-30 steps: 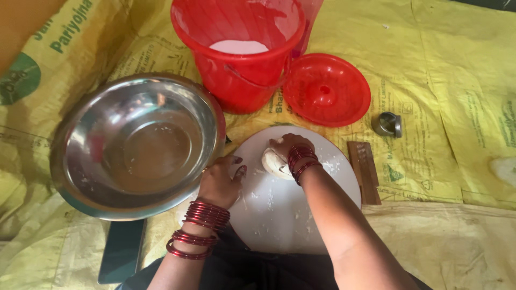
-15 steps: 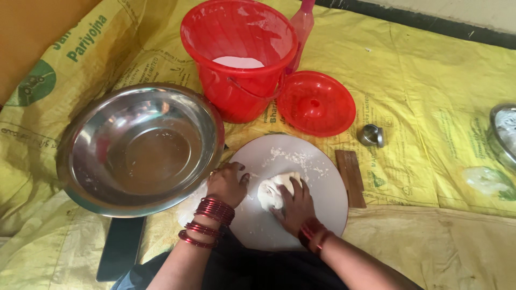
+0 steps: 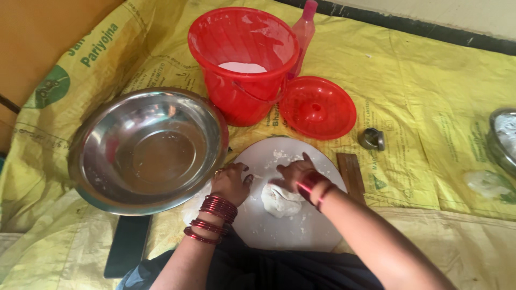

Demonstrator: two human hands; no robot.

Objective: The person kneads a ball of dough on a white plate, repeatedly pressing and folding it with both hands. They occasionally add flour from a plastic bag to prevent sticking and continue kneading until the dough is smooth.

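1. Two hands are busy on a round white board [image 3: 301,225] that lies flat on the yellow sacking [image 3: 430,96], right in front of the person.
2. Right hand [image 3: 294,174] sits on top of a lump of white dough [image 3: 280,201], which lies near the middle of the board. Its fingers are loosely spread and curled down, pressing on the far edge of the lump rather than closing around it. One fingertip pokes out toward the red lid.
3. Left hand [image 3: 231,182] rests on the board's left edge, just beside the dough but not clearly touching it. Its fingers are bent under into a loose fist, knuckles up, so nothing visible is in its grip. Red bangles [image 3: 215,215] stack up on that wrist, and a couple more sit on the right wrist.
4. Containers: a big steel bowl [image 3: 148,150] to the left looks pretty much empty, just a few floury smears inside.
5. Behind the board, a red bucket [image 3: 243,62] holds white flour low down. Its red lid [image 3: 317,107] lies just beside it on the sacking, and a pink bottle [image 3: 305,27] stands behind.
6. Small metal cup [image 3: 371,138] lies tipped over right of the lid, near a wooden block [image 3: 351,172] beside the board.
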